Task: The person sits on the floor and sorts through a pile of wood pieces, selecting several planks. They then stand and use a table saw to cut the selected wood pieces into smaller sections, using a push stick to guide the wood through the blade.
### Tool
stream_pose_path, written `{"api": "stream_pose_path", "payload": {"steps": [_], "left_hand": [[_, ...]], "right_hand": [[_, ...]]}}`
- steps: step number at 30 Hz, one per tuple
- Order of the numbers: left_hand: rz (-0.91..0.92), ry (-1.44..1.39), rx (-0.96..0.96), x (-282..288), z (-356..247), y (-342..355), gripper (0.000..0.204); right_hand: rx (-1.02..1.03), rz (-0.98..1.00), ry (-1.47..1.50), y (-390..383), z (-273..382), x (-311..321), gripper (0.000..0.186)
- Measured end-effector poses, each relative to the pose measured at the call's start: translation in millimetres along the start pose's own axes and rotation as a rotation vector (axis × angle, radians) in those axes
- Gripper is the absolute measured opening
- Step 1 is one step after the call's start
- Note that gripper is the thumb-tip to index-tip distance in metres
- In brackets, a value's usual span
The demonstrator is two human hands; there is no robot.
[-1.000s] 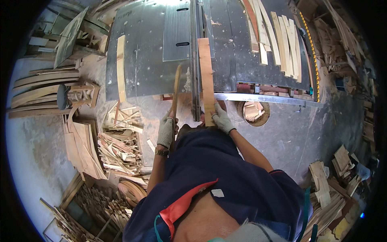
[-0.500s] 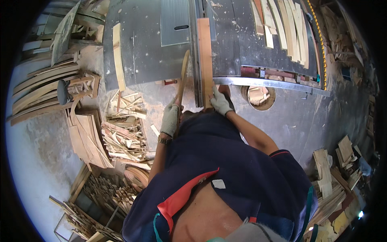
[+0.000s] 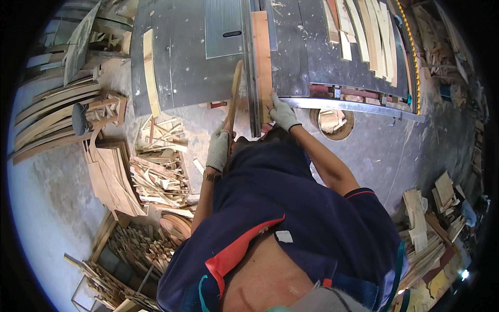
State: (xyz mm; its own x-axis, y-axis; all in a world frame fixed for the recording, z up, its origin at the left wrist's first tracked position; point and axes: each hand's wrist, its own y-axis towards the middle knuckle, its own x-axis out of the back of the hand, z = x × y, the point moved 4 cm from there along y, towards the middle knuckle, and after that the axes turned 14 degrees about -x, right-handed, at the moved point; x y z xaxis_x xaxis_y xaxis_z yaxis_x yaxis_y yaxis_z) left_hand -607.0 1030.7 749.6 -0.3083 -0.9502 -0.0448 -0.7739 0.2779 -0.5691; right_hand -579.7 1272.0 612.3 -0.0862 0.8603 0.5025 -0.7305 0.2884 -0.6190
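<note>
My left hand (image 3: 218, 150), in a pale knit glove with a watch at the wrist, is closed round a long, narrow wooden stick (image 3: 236, 91) that points away from me over the table's near edge. A flat reddish-brown board (image 3: 263, 57) lies lengthwise on the dark machine table (image 3: 187, 78), along the right side of a dark metal rail (image 3: 251, 99). At the board's near end is my gloved right hand (image 3: 284, 115), closed on its right edge with the index finger stretched forward. Part of the board's near end is hidden by that hand.
Pale strips (image 3: 369, 44) lie on the table's far right, and a single strip (image 3: 150, 73) on its left. A metal bar (image 3: 353, 106) runs along the right front edge. A round bin of offcuts (image 3: 332, 125) stands below it. Scrap wood (image 3: 161, 166) is heaped on the left floor.
The reddish-brown board has slid forward along the rail, and my right hand has moved slightly forward with it. My left hand and the stick have shifted only a little.
</note>
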Motion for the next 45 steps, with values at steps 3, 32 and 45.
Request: {"api": "stream_pose_path", "payload": {"steps": [3, 32, 45], "left_hand": [[0.005, -0.040, -0.030, -3, 2, 3, 0.050], [0.011, -0.087, -0.073, 2, -9, -10, 0.047], [0.096, -0.047, 0.014, -33, 11, -34, 0.044]], "right_hand": [[0.103, -0.059, -0.113, 16, -4, 2, 0.071], [0.243, -0.035, -0.604, 59, 70, 63, 0.110], [0.093, -0.114, -0.338, 81, 55, 75, 0.079]]}}
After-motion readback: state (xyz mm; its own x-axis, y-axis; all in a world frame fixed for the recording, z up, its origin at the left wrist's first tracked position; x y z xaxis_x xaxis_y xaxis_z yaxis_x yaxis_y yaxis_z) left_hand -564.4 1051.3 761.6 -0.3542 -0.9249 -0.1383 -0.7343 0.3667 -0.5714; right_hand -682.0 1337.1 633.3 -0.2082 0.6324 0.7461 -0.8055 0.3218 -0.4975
